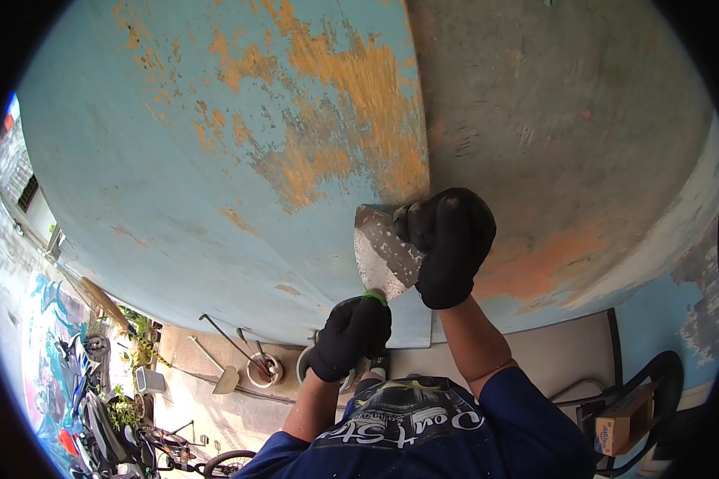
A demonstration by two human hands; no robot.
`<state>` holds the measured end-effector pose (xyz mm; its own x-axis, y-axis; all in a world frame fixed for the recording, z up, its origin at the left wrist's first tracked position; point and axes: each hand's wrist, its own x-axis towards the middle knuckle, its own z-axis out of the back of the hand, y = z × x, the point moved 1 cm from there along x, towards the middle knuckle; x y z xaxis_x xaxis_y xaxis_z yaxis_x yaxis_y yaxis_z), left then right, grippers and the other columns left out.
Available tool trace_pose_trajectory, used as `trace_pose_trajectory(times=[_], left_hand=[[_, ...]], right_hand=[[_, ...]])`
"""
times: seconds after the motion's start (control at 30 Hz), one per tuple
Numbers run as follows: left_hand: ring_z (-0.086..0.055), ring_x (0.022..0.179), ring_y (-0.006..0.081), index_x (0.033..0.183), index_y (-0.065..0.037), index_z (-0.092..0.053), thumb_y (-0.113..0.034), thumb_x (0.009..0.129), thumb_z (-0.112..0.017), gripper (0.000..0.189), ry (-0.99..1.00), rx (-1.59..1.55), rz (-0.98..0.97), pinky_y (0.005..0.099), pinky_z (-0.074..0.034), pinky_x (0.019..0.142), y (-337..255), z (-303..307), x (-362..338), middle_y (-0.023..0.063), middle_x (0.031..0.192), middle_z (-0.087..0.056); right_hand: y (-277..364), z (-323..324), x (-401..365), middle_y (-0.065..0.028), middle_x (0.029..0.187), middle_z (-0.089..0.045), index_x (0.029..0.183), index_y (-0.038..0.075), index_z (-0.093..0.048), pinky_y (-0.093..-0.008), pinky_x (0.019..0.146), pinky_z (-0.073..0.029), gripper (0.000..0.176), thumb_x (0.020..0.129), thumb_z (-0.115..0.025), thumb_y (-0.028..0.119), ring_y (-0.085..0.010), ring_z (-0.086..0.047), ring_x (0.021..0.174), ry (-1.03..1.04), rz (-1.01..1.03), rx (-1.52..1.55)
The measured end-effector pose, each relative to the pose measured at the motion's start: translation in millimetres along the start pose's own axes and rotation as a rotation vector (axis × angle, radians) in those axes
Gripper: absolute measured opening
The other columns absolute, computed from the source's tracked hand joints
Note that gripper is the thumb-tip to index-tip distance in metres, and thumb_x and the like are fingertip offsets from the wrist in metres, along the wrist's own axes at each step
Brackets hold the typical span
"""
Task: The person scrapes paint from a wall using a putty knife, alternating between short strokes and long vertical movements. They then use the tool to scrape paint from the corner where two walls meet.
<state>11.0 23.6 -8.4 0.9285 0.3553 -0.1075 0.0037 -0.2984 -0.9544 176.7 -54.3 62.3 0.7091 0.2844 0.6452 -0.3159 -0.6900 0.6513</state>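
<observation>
A paint scraper [383,254] with a wide, worn metal blade and a green band at its neck lies against a painted wall [311,255]. My left hand [349,337], in a black glove, is closed around its handle, which is mostly hidden. Also gloved in black, my right hand [454,243] has curled fingers at the upper right corner of the blade. Just above the blade, light blue paint is worn through to orange-yellow patches [351,88]. To the right of a vertical edge the surface [527,120] is grey-brown, with a reddish patch low down.
Below the wall at left stand a bucket [265,369] with long tools in it and a long-handled dustpan [225,382]. Motorcycles [96,411] and a bicycle wheel [230,463] are farther left. A cardboard box [625,419] rests on a black chair at lower right.
</observation>
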Motion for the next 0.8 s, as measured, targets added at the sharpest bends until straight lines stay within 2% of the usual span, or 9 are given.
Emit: trace_pose_trajectory(times=[0.03, 0.1, 0.17, 0.27, 0.37, 0.47, 0.57, 0.6, 0.8], left_hand=[[-0.053, 0.059, 0.0071, 0.087, -0.003, -0.062, -0.031, 0.101, -0.051, 0.034, 0.011, -0.01, 0.016, 0.023, -0.04, 0.052, -2, 0, -4, -0.0003, 0.07, -0.059], [-0.053, 0.059, 0.007, 0.088, -0.003, -0.062, -0.03, 0.101, -0.05, 0.033, -0.017, -0.017, -0.013, 0.023, -0.04, 0.052, 8, -8, -12, -0.0003, 0.071, -0.059], [-0.053, 0.059, 0.0069, 0.089, -0.003, -0.062, -0.03, 0.101, -0.05, 0.032, -0.031, -0.029, -0.068, 0.0229, -0.04, 0.052, 13, -11, -8, -0.0003, 0.071, -0.06], [-0.054, 0.061, 0.0062, 0.093, -0.001, -0.063, -0.026, 0.101, -0.05, 0.029, 0.089, 0.059, 0.027, 0.0225, -0.041, 0.053, 13, -3, -4, 0.0, 0.074, -0.061], [-0.053, 0.06, 0.0059, 0.092, -0.002, -0.063, -0.026, 0.101, -0.051, 0.029, 0.036, 0.051, -0.012, 0.0227, -0.04, 0.052, 13, -5, -1, -0.0009, 0.073, -0.06], [-0.052, 0.059, 0.0054, 0.091, -0.002, -0.063, -0.025, 0.101, -0.052, 0.027, 0.12, -0.042, 0.034, 0.0224, -0.039, 0.052, 16, 3, 6, -0.0015, 0.072, -0.059], [-0.051, 0.059, 0.0051, 0.091, -0.002, -0.063, -0.025, 0.101, -0.052, 0.028, 0.095, -0.014, -0.018, 0.0221, -0.039, 0.053, 10, -7, 6, -0.002, 0.071, -0.058], [-0.051, 0.06, 0.005, 0.089, -0.002, -0.063, -0.027, 0.101, -0.051, 0.03, -0.009, 0.08, -0.016, 0.0219, -0.039, 0.054, 7, -14, 4, -0.002, 0.071, -0.058], [-0.053, 0.061, 0.0057, 0.087, -0.003, -0.063, -0.03, 0.1, -0.053, 0.032, 0.013, 0.135, -0.001, 0.022, -0.04, 0.055, 9, -20, 0, -0.0015, 0.07, -0.059]], right_hand=[[8, -2, -3, 0.0007, 0.055, -0.031, 0.069, 0.012, -0.037, -0.0339, 0.056, -0.038, 0.039, 0.103, -0.042, 0.032, -0.0119, -0.03, 0.049, 0.001, -0.008, 0.0], [18, -3, -12, 0.0013, 0.055, -0.031, 0.069, 0.013, -0.038, -0.0329, 0.056, -0.038, 0.04, 0.103, -0.041, 0.033, -0.0121, -0.03, 0.049, -0.079, -0.14, 0.251], [9, 10, -18, 0.0016, 0.055, -0.03, 0.068, 0.013, -0.038, -0.0325, 0.056, -0.037, 0.04, 0.103, -0.04, 0.033, -0.0121, -0.03, 0.048, -0.046, -0.086, 0.259], [5, 18, -19, 0.0019, 0.054, -0.03, 0.068, 0.013, -0.038, -0.0321, 0.055, -0.035, 0.041, 0.103, -0.039, 0.034, -0.0122, -0.03, 0.048, -0.035, -0.067, 0.279], [1, 15, -17, 0.002, 0.054, -0.03, 0.067, 0.014, -0.038, -0.0321, 0.055, -0.035, 0.042, 0.103, -0.039, 0.034, -0.0122, -0.031, 0.049, -0.039, -0.048, 0.297], [-4, 15, -15, 0.0023, 0.054, -0.03, 0.067, 0.014, -0.038, -0.0323, 0.056, -0.035, 0.041, 0.103, -0.039, 0.034, -0.0122, -0.031, 0.048, -0.023, -0.009, 0.274], [2, 12, -11, 0.0022, 0.054, -0.03, 0.067, 0.014, -0.037, -0.0329, 0.056, -0.035, 0.042, 0.103, -0.039, 0.036, -0.0128, -0.031, 0.048, -0.054, -0.08, 0.277], [5, 12, -9, 0.0019, 0.054, -0.03, 0.066, 0.014, -0.037, -0.0333, 0.057, -0.036, 0.043, 0.103, -0.04, 0.037, -0.0133, -0.031, 0.048, -0.085, -0.124, 0.312], [-6, 37, -18, -0.0004, 0.054, -0.03, 0.065, 0.014, -0.036, -0.0347, 0.064, -0.037, 0.045, 0.102, -0.04, 0.039, -0.0153, -0.034, 0.053, -0.009, -0.095, 0.428]])
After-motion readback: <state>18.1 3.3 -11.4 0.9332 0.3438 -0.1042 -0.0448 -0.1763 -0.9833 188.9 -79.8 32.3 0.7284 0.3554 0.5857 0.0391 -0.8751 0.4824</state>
